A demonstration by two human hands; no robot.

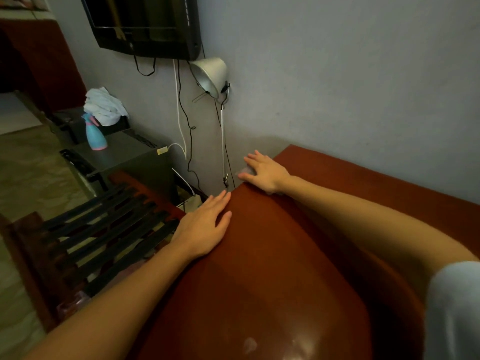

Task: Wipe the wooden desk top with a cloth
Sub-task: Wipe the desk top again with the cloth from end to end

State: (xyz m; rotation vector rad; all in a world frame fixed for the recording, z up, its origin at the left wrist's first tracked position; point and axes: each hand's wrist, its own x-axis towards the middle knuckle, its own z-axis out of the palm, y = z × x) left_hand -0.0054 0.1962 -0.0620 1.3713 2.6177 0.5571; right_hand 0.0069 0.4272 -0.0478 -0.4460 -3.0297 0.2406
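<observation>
Reddish-brown wood fills the frame: the desk top [259, 255], gleaming at six o'clock, with both my hands laid near its far corner at twelve. My left hand [205, 224] lies flat on the left edge, fingers straight and together, holding nothing. My right hand [266, 172] presses down at the corner itself, fingers spread and loose. A pale, blurred scrap [243, 170] shows at its fingertips, and I cannot tell whether that is a wipe or only glare.

The plain candidate for the job, a crumpled white cloth [105, 106], sits off the desk at ten o'clock from both hands. It is heaped on a dark box [67, 123] beyond a blue spray bottle [94, 133] that stands on a grey cabinet [124, 154]. The bundle is well apart from either hand and has no clear long axis. My left hand is the nearer, so I judge the reach would be its to make, out over the slatted chair [104, 229]. If the scrap is a wipe, the right hand has it pinned, and the stroke would run toward six o'clock.
</observation>
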